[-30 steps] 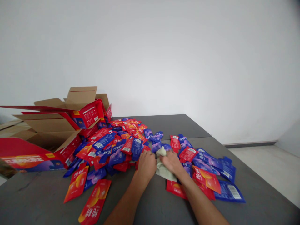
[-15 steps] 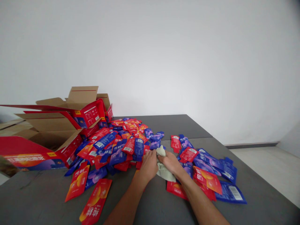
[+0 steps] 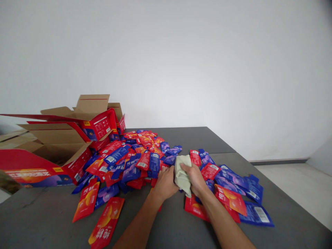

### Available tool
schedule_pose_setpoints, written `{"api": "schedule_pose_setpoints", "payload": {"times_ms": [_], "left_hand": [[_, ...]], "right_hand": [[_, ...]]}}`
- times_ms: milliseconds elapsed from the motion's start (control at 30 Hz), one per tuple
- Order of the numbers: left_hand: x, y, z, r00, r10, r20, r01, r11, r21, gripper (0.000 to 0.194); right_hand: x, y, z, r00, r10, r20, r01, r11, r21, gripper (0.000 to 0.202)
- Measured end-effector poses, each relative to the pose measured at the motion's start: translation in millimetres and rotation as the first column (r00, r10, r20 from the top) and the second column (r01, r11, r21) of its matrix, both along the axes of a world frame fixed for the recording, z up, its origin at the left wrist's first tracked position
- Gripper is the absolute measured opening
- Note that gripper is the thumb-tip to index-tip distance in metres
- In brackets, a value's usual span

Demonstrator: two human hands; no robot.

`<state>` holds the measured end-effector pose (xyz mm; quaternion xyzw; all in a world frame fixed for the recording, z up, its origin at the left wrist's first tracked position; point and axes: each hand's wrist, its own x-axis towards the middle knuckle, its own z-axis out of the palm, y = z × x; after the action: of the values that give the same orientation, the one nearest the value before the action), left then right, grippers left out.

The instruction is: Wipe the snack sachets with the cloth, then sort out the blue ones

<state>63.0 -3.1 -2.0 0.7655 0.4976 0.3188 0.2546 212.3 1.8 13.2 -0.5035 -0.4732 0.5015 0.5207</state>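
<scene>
A pale grey-green cloth is bunched and folded between my hands, above the middle of the table. My right hand grips its right side, with the thumb lying across the front. On the other side, my left hand is closed at the cloth's left edge; its fingertips are hidden, and I cannot see whether anything else is behind the cloth. Red and blue packets lie around both hands: a large heap to the left and a smaller group with a red packet to the right.
Open red cardboard boxes stand at the left, their flaps raised. Two red packets, one of them nearest me, lie at the front left of the dark grey table. A white wall rises behind the table.
The cloth has turned from a twisted bunch with a hanging end into a flatter folded pad, raised slightly. My right hand has shifted a little to the right, its thumb now across the cloth.
</scene>
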Motion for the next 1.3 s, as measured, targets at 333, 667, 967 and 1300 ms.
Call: {"api": "schedule_pose_setpoints", "payload": {"times_ms": [333, 667, 967, 1300], "left_hand": [[-2.2, -3.2, 9.9, 0.811, -0.072, 0.581, 0.179, 0.975, -0.130, 0.047], [-17.8, 11.3, 6.3, 0.462, 0.308, 0.832, 0.159, 0.894, -0.419, 0.068], [-22.8, 8.6, 9.9, 0.334, 0.138, 0.932, 0.375, 0.888, -0.265, 0.112], [-20.3, 2.6, 14.7, 0.433, 0.010, 0.901, 0.469, 0.851, -0.235, 0.107]], "right_hand": [[-3.1, -8.2, 14.8, 0.923, 0.117, -0.366, -0.149, 0.987, -0.061, 0.035], [-3.1, -7.6, 22.4, 0.996, -0.074, -0.046, 0.082, 0.972, 0.221, 0.047], [-15.7, -12.9, 4.2, 0.814, -0.131, 0.566, -0.311, 0.724, 0.616, 0.038], [-6.9, -6.9, -0.9, 0.758, -0.422, 0.498, -0.058, 0.716, 0.696, 0.053]]}}
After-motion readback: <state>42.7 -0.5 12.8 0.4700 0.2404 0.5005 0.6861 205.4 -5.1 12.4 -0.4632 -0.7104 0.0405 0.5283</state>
